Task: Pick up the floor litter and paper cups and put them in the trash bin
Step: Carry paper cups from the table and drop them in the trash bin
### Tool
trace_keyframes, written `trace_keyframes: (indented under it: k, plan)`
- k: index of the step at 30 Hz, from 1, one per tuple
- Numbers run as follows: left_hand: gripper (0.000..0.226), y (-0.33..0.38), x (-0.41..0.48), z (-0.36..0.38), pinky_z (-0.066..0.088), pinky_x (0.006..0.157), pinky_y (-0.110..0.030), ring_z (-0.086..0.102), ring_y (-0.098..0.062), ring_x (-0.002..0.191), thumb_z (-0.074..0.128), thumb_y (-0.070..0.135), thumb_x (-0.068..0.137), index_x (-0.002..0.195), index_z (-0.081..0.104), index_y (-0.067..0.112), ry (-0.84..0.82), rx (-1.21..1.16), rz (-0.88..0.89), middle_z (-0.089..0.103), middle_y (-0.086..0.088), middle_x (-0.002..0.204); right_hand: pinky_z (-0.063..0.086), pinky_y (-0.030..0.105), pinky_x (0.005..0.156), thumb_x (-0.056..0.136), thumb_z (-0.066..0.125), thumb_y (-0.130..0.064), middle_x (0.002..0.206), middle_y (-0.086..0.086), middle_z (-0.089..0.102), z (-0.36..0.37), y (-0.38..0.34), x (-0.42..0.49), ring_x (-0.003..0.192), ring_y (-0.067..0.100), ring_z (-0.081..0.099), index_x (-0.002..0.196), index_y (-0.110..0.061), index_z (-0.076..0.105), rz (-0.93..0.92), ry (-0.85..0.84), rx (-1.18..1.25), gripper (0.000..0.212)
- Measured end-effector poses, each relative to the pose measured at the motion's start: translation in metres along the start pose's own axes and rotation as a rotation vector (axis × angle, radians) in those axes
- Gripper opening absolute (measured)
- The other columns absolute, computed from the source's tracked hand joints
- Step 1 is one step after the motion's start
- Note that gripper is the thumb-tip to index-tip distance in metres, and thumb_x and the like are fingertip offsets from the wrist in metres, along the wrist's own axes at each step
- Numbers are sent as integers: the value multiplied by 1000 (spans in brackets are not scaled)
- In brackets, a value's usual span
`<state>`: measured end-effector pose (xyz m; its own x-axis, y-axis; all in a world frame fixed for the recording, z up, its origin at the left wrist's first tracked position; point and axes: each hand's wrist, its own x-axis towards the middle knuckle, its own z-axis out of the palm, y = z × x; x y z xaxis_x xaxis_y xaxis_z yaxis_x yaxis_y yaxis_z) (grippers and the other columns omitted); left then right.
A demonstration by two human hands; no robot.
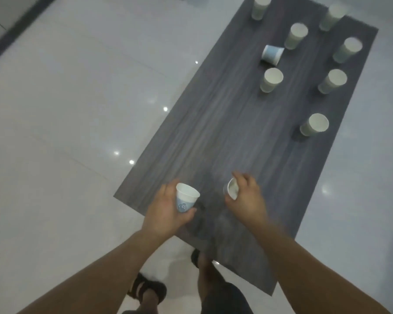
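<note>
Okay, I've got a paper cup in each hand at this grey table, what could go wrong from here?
1. The right hand holds its white cup tilted sideways; any leftover drink, which I cannot see, could spill on the table.
2. The left hand grips the patterned cup too, so reaching for more cups risks dropping or crushing one.
3. The blue cup lying on its side could roll if the table is bumped.

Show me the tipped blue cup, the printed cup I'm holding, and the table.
tipped blue cup [272, 54], head view, side wall.
printed cup [187, 203], head view, white wall.
table [213, 132], head view, bare top.
</note>
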<state>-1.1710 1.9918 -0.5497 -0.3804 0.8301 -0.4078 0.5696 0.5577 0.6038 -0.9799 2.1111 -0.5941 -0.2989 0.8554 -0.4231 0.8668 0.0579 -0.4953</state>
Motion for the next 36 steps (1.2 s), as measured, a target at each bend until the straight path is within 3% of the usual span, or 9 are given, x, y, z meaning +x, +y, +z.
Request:
trace_keyframes:
  k: [3,7,10,14,20,26,36]
  plan:
    - [82,-24,-35,-46,47,91,-25,50,-10,112,80,45,69,137,37,27,76,-37,32,51,10,124,39,36,102,85,67,-34,141,5,38,12,-74,-34,124,27,44,146,-24,38,-108,-44,-22,69]
    - [68,-65,-98,-122,45,82,-13,50,9,98,75,45,66,123,38,45,229,-211,20,47,34,107,39,33,100,85,66,-34,142,2,37,27,-174,-91,126,26,42,147,-24,36,-270,-85,-90,70]
    - [91,-111,-154,-179,36,94,-18,39,3,112,76,37,73,145,21,37,353,-282,-83,34,21,127,40,34,101,86,64,-39,143,-1,36,47,-252,-139,127,23,41,146,-27,36,-394,-73,-128,68]
    - [90,-172,-221,-246,37,94,-20,45,-12,121,74,33,77,149,18,31,504,-304,-196,36,5,139,42,33,100,87,61,-43,145,-3,32,88,-346,-191,127,20,41,147,-32,30,-569,-138,-181,69]
    - [90,-251,-300,-320,38,103,-27,41,-16,129,72,39,78,150,20,23,689,-291,-379,36,2,145,47,32,93,87,60,-46,142,-5,35,147,-480,-250,123,17,44,147,-32,31,-866,-204,-238,68]
    - [93,-304,-315,-376,40,102,-30,43,-18,128,73,41,77,150,20,23,815,-328,-521,33,3,147,47,34,94,87,60,-46,143,-4,34,191,-574,-267,124,19,43,148,-32,29,-1055,-301,-306,70]
    - [90,-396,-278,-498,38,102,-30,37,-17,129,72,42,78,150,19,25,958,-225,-777,32,6,146,46,29,93,86,57,-45,143,-8,33,263,-741,-221,124,15,41,147,-34,27,-1230,-413,-301,69]
